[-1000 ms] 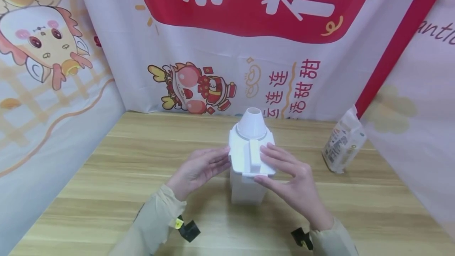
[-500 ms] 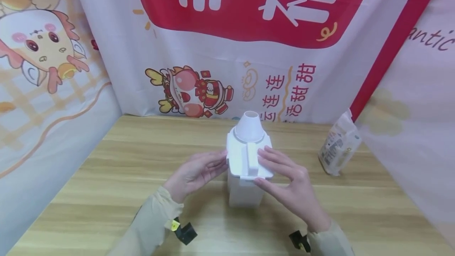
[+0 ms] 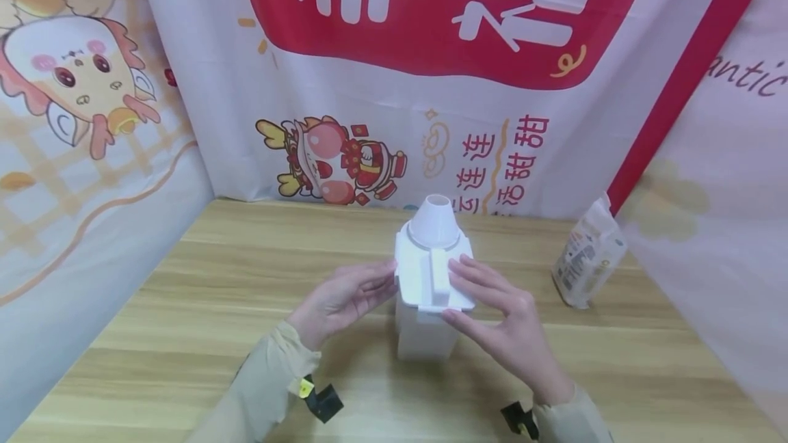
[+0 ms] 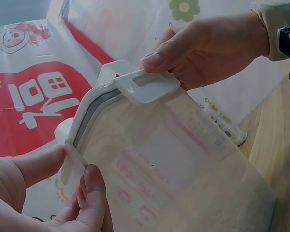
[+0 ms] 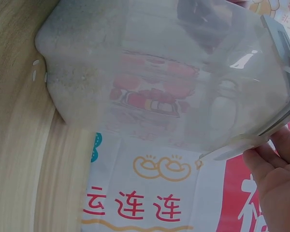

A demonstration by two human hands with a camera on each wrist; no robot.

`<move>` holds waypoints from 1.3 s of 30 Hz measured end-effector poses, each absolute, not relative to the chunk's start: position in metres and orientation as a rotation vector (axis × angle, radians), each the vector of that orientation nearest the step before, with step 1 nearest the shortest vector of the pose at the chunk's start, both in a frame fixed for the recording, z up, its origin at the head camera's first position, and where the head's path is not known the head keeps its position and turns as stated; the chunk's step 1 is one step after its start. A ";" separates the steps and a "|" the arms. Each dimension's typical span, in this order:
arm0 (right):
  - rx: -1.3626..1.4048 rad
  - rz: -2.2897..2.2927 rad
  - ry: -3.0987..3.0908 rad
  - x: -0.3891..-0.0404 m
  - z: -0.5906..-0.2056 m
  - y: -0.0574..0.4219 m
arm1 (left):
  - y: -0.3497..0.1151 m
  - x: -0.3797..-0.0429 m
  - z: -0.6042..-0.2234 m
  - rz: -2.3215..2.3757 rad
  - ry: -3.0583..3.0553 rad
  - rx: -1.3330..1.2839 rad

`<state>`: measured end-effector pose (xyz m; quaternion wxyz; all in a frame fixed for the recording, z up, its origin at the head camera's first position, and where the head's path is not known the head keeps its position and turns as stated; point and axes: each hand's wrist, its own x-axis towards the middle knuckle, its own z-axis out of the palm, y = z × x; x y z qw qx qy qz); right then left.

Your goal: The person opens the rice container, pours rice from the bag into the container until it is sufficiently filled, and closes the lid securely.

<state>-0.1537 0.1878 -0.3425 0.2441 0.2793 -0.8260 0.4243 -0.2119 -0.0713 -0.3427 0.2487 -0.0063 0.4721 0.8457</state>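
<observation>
A tall translucent rice container [image 5: 150,72] stands on the wood-grain table, with pale grains in its bottom. Its white lid [image 3: 417,275] carries a raised handle and a white cone-shaped cap [image 3: 434,221]. My left hand [image 3: 345,299] is at the lid's left side; in the left wrist view its thumb and fingers pinch the side latch [image 4: 73,163]. From the right, my right hand [image 3: 505,320] grips the lid's edge, thumb on the front latch [image 4: 150,89]. In the right wrist view its fingers touch the right-hand latch [image 5: 234,147], which sticks out from the wall.
A white printed bag [image 3: 589,255] stands at the table's right side. Printed cloth [image 3: 382,101] hangs behind and at both sides of the table [image 3: 258,245]. A few loose white grains [image 5: 35,75] lie beside the container's base.
</observation>
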 end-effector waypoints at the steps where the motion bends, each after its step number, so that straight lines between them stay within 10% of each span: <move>1: 0.759 1.159 -2.260 -0.153 -0.343 0.188 | -0.071 -0.212 -0.343 2.301 1.281 -0.013; 39: 0.798 1.165 -2.206 -0.152 -0.343 0.188 | -0.070 -0.215 -0.344 2.283 1.201 -0.006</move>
